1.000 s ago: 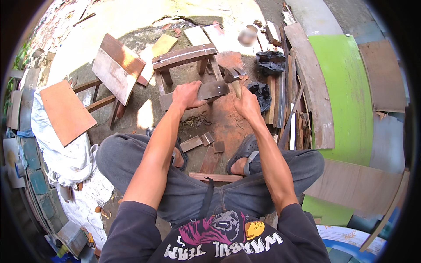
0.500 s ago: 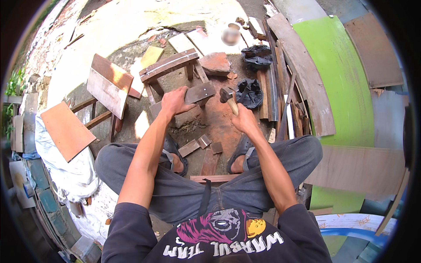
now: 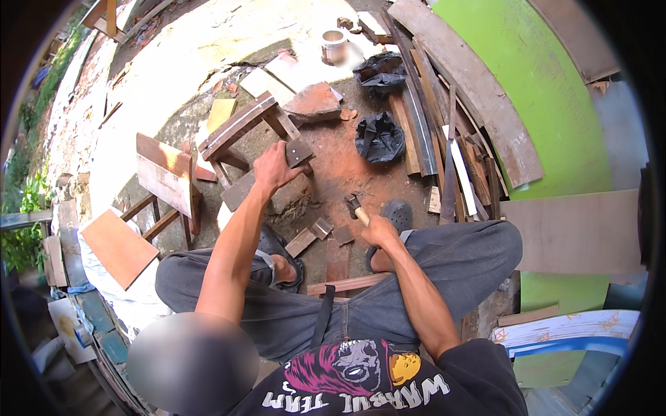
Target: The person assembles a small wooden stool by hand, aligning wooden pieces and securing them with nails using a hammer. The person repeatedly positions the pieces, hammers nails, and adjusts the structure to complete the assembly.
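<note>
Since the earlier frames, the right hand [image 3: 380, 230] has been drawn back from the wood toward the knees, and the hammer [image 3: 356, 208] is now seen raised off the work, its dark head up and its pale handle clenched in the fist. A dark wooden plank [image 3: 267, 175] is pinned by the left hand [image 3: 275, 168], whose fingers are spread and pressed flat on it; the plank lies on a rough grey block [image 3: 290, 200] on the reddish ground, slanting from lower left to upper right, with its far end showing beyond the fingertips. Just below the block, small wood offcuts [image 3: 310, 236] are scattered between the person's feet, which are shod in dark sandals [image 3: 399, 213]. A thin strip of wood [image 3: 347, 283] is laid across under the legs. Just beyond the left hand a small wooden stool [image 3: 239, 128] is stood, and further left a second piece with a flat board top [image 3: 163, 177] is tilted on its side. An orange-brown panel [image 3: 119, 247] is rested on pale cloth at the left. A broken reddish slab [image 3: 313, 102] is seen past the stool, with a black plastic bag [image 3: 380, 139] to its right. Long planks [image 3: 472, 83] are stacked along the right, against a bright green curved surface [image 3: 555, 104], and a plain plywood sheet [image 3: 576, 232] is laid over that at the right edge.
</note>
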{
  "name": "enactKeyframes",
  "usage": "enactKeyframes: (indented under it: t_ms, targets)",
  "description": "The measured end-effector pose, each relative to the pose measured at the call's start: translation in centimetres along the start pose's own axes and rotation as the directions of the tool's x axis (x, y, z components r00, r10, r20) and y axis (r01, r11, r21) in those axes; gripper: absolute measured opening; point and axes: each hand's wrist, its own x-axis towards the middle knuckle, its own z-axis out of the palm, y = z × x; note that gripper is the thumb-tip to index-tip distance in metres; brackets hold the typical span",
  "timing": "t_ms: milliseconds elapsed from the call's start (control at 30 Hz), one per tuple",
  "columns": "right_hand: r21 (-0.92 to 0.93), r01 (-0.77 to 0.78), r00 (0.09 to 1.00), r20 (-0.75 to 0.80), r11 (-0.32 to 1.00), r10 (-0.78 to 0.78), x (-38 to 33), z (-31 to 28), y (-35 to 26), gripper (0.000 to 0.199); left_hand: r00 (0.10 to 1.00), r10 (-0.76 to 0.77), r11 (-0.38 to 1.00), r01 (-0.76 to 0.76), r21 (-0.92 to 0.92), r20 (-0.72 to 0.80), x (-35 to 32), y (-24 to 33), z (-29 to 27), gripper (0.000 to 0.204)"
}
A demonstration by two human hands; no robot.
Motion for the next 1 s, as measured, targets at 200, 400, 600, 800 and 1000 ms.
enactKeyframes:
  t_ms: [200, 400, 600, 800, 1000]
  targets:
    - [0.008, -0.092, 0.995, 0.045, 0.996, 0.091, 2.5, 1.6, 2.3, 0.061, 0.995, 0.036, 0.998, -0.040, -0.038, -0.093, -0.4, -0.1, 0.6, 0.069]
    - [0.049, -0.158, 0.987, 0.036, 0.986, 0.157, 3.6, 2.3, 2.4, 0.038, 0.990, 0.039, 0.998, -0.045, -0.039, -0.137, -0.4, 0.1, 0.7, 0.069]
    - [0.093, -0.117, 0.992, 0.054, 0.989, 0.112, 4.3, 2.8, 2.0, 0.036, 0.993, 0.107, 0.994, -0.109, -0.020, -0.054, -0.4, -0.6, -0.6, 0.078]
    - [0.081, -0.162, 0.980, 0.127, 0.983, 0.151, 5.0, 3.1, 1.6, 0.034, 0.971, -0.221, 0.969, 0.229, -0.093, 0.088, -1.2, -2.0, -0.9, 0.078]
    - [0.111, -0.226, 0.959, 0.197, 0.968, 0.201, 6.1, 4.0, 1.0, 0.044, 0.968, -0.247, 0.959, 0.250, -0.132, 0.039, -0.6, -1.9, -1.0, 0.061]
